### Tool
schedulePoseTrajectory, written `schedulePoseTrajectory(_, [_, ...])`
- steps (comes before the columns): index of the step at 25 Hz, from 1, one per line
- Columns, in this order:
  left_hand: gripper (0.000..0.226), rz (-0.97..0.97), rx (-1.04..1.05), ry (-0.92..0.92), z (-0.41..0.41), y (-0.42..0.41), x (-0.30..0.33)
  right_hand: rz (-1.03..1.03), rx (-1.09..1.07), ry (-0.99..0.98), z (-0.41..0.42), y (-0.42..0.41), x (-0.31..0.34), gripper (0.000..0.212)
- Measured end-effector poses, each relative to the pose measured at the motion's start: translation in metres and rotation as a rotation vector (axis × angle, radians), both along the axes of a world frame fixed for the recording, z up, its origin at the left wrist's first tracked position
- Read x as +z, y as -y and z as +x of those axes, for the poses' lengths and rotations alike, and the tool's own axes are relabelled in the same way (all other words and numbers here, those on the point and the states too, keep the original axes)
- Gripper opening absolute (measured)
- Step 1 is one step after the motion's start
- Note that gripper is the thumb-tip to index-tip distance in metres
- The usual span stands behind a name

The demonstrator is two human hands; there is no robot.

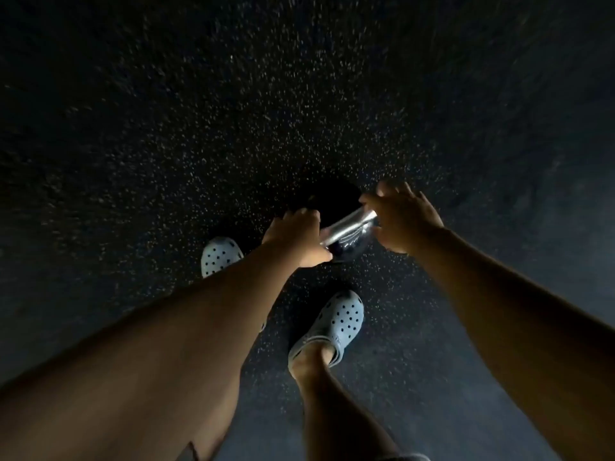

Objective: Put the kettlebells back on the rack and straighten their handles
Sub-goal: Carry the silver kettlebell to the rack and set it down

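Very dim scene, glare on the metal handle [347, 227], motion blur, wide-angle stretching at edges

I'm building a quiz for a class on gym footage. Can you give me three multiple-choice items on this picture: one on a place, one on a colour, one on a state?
1. Where is the kettlebell?
A. on a rack
B. low over the speckled floor
C. on a bench

2. What colour are the clogs?
A. red
B. black
C. pale blue

3. How is the handle held?
A. by both hands
B. by one hand
C. by neither

Answers: B, no rack is visible; C, both shoes show pale blue; A, the left hand and right hand are at its two ends.
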State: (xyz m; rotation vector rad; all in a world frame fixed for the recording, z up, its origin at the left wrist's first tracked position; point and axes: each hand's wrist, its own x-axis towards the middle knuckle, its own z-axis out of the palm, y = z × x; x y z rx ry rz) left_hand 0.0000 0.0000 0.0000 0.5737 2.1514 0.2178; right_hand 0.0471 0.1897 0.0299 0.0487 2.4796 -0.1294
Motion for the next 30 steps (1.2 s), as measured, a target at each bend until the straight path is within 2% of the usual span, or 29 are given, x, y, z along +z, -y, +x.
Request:
schedulePoseTrajectory(4, [0.049,0.174,0.060,0.173,0.003,-0.005,-0.026,-0.102,-0.012,0.082,-0.018,-0.001,-0.028,0.037])
schedulePoseTrajectory(8, [0.025,0.221,0.048,0.130,-0.040,0.006,0.001,-0.301,-0.149,0.171,-0.042,0.005,-0.007,0.019])
schedulePoseTrajectory(11, [0.007,0.243,-0.032,0.076,-0.100,-0.007,0.048,-0.380,-0.257,0.088,-0.072,0.002,0.038,0.008])
schedulePoseTrajectory(15, [0.023,0.273,-0.075,-0.039,-0.182,-0.016,0.128,-0.408,-0.373,-0.097,-0.134,0.000,0.111,0.007])
schedulePoseTrajectory(19, [0.029,0.324,-0.061,-0.141,-0.262,-0.012,0.203,-0.383,-0.259,-0.324,-0.222,0.003,0.179,0.004])
schedulePoseTrajectory(23, [0.022,0.365,-0.062,-0.332,-0.376,-0.009,0.283,-0.324,-0.197,-0.508,-0.337,0.003,0.254,0.023])
schedulePoseTrajectory(27, [0.003,0.438,-0.105,-0.567,-0.494,-0.012,0.329,-0.297,-0.198,-0.670,-0.456,-0.001,0.299,0.019])
schedulePoseTrajectory(30, [0.021,0.419,-0.101,-0.718,-0.593,-0.022,0.356,-0.296,-0.163,-0.746,-0.563,-0.014,0.326,0.006])
